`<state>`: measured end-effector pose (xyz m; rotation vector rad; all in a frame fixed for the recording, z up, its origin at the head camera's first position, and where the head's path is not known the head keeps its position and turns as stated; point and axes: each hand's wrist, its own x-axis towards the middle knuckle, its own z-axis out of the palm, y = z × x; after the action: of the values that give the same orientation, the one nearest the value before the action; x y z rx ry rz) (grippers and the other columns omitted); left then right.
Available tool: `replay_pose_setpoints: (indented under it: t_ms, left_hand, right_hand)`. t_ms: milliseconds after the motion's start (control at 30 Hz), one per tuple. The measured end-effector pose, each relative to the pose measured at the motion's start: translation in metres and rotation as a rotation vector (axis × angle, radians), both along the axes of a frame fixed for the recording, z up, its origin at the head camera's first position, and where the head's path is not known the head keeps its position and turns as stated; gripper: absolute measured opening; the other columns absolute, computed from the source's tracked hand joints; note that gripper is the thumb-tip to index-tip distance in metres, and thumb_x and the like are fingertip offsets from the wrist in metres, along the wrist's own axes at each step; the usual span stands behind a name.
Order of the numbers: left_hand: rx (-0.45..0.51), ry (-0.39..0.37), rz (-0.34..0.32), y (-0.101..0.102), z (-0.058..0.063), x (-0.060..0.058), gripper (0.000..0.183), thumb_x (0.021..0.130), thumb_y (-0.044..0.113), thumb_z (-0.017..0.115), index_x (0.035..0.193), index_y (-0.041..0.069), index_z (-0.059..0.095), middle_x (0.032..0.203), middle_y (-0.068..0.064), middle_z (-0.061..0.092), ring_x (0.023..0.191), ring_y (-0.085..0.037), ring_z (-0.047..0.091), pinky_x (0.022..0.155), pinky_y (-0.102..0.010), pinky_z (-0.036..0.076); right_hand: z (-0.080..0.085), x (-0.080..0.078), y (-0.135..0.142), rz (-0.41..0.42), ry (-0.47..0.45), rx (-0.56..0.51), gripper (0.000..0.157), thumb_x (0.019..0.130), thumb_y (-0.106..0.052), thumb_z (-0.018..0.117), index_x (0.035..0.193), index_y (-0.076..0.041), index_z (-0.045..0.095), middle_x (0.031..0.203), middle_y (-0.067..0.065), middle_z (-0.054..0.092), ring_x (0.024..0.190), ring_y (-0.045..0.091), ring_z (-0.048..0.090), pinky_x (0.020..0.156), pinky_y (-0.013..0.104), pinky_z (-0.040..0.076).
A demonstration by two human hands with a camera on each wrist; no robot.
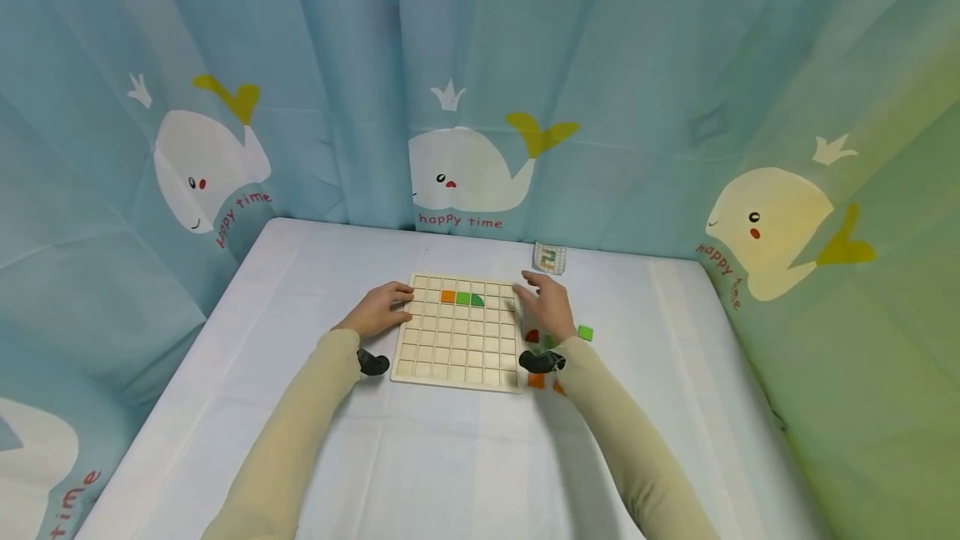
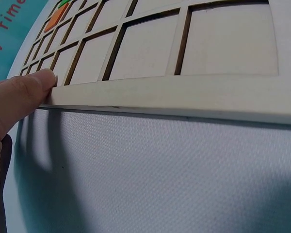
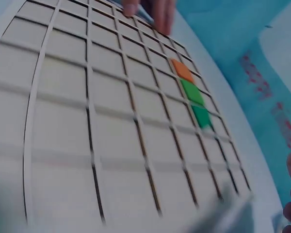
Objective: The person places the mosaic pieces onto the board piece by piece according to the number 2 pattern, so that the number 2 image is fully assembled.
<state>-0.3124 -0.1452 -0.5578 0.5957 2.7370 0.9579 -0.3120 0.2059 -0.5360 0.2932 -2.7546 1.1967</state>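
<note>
A pale wooden grid board [image 1: 457,348] lies flat on the table. In one of its upper rows, an orange square tile [image 1: 447,297], a light green square tile [image 1: 463,298] and a dark green rounded tile [image 1: 477,300] sit side by side. My left hand [image 1: 375,309] rests on the board's left rim; its thumb [image 2: 31,90] presses the rim in the left wrist view. By the upper right corner of the board is my right hand [image 1: 551,307], fingers extended, with nothing visible in them. Its fingers show at the right edge of the right wrist view.
Right of the board lie a red rounded tile [image 1: 532,336], a green square tile [image 1: 585,332], an orange tile [image 1: 536,380] and others partly hidden by the right arm. A small patterned card [image 1: 550,258] lies at the back. A whale-print curtain [image 1: 480,90] hangs behind the table.
</note>
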Motion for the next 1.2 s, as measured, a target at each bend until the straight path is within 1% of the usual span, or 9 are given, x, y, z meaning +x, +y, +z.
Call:
replay_pose_setpoints:
  t_ms: [167, 300, 433, 567, 700, 800, 900, 1000, 1200]
  left_hand:
    - [0.004, -0.005, 0.001, 0.0, 0.001, 0.0, 0.05, 0.093, 0.021, 0.068, 0.136, -0.001, 0.056, 0.144, -0.011, 0.048, 0.137, -0.031, 0.04, 0.116, -0.045, 0.033]
    - [-0.003, -0.002, -0.007, 0.0, 0.002, 0.001, 0.049, 0.093, 0.021, 0.068, 0.136, -0.001, 0.056, 0.144, -0.012, 0.048, 0.137, -0.032, 0.04, 0.116, -0.045, 0.033]
    - [-0.009, 0.005, -0.009, 0.0, 0.003, 0.001, 0.05, 0.094, 0.022, 0.068, 0.136, -0.001, 0.056, 0.144, -0.012, 0.048, 0.137, -0.032, 0.04, 0.116, -0.045, 0.033]
    - [-0.016, 0.01, -0.014, 0.0, 0.003, 0.002, 0.05, 0.094, 0.022, 0.068, 0.136, -0.002, 0.056, 0.144, -0.013, 0.048, 0.136, -0.033, 0.04, 0.116, -0.046, 0.033]
    - [-0.015, 0.011, -0.018, 0.0, 0.003, 0.001, 0.05, 0.094, 0.022, 0.068, 0.136, -0.002, 0.056, 0.144, -0.013, 0.048, 0.136, -0.032, 0.04, 0.116, -0.046, 0.033]
    - [-0.009, 0.009, -0.011, 0.0, 0.003, 0.0, 0.049, 0.094, 0.022, 0.068, 0.136, -0.001, 0.056, 0.144, -0.012, 0.048, 0.136, -0.032, 0.04, 0.116, -0.045, 0.033]
    - [-0.009, 0.008, -0.007, 0.0, 0.002, 0.0, 0.05, 0.094, 0.023, 0.067, 0.136, -0.001, 0.056, 0.144, -0.012, 0.048, 0.136, -0.031, 0.04, 0.116, -0.045, 0.033]
    - [-0.007, 0.009, -0.006, 0.0, 0.002, 0.0, 0.05, 0.094, 0.023, 0.068, 0.136, -0.001, 0.056, 0.144, -0.012, 0.048, 0.137, -0.032, 0.04, 0.116, -0.045, 0.033]
    - [-0.008, 0.003, -0.006, 0.0, 0.001, 0.001, 0.05, 0.094, 0.023, 0.068, 0.136, 0.0, 0.056, 0.144, -0.011, 0.048, 0.137, -0.031, 0.04, 0.116, -0.045, 0.033]
  right_hand:
    - [0.007, 0.012, 0.039, -0.095, -0.017, 0.049, 0.05, 0.097, -0.026, 0.064, 0.137, 0.001, 0.054, 0.137, 0.021, 0.054, 0.122, 0.039, 0.054, 0.102, 0.049, 0.048]
    - [0.008, 0.028, 0.071, -0.11, -0.049, 0.066, 0.052, 0.098, -0.027, 0.062, 0.14, 0.001, 0.051, 0.14, 0.022, 0.051, 0.125, 0.041, 0.05, 0.104, 0.052, 0.045]
    - [0.005, 0.041, 0.099, -0.119, -0.038, 0.085, 0.053, 0.099, -0.03, 0.06, 0.14, 0.002, 0.051, 0.14, 0.024, 0.05, 0.123, 0.045, 0.05, 0.103, 0.056, 0.044]
    - [-0.002, 0.053, 0.119, -0.117, -0.036, 0.122, 0.052, 0.098, -0.031, 0.061, 0.138, 0.002, 0.053, 0.138, 0.027, 0.051, 0.121, 0.048, 0.05, 0.102, 0.059, 0.044]
    - [-0.008, 0.06, 0.129, -0.107, -0.056, 0.17, 0.05, 0.096, -0.025, 0.064, 0.136, 0.002, 0.055, 0.137, 0.027, 0.052, 0.126, 0.046, 0.048, 0.106, 0.058, 0.041]
    - [-0.012, 0.062, 0.132, -0.094, -0.064, 0.205, 0.047, 0.094, -0.021, 0.066, 0.134, 0.001, 0.057, 0.138, 0.026, 0.051, 0.13, 0.044, 0.045, 0.11, 0.057, 0.036]
    - [-0.017, 0.06, 0.131, -0.066, -0.04, 0.231, 0.045, 0.093, -0.017, 0.068, 0.132, 0.002, 0.058, 0.138, 0.025, 0.051, 0.132, 0.045, 0.042, 0.112, 0.058, 0.033]
    - [-0.022, 0.057, 0.13, -0.047, -0.009, 0.24, 0.042, 0.093, -0.015, 0.068, 0.13, 0.002, 0.06, 0.136, 0.023, 0.055, 0.133, 0.044, 0.042, 0.112, 0.057, 0.033]
    - [-0.026, 0.055, 0.127, -0.055, 0.018, 0.237, 0.036, 0.092, -0.012, 0.069, 0.125, 0.002, 0.063, 0.133, 0.021, 0.058, 0.132, 0.043, 0.043, 0.112, 0.056, 0.034]
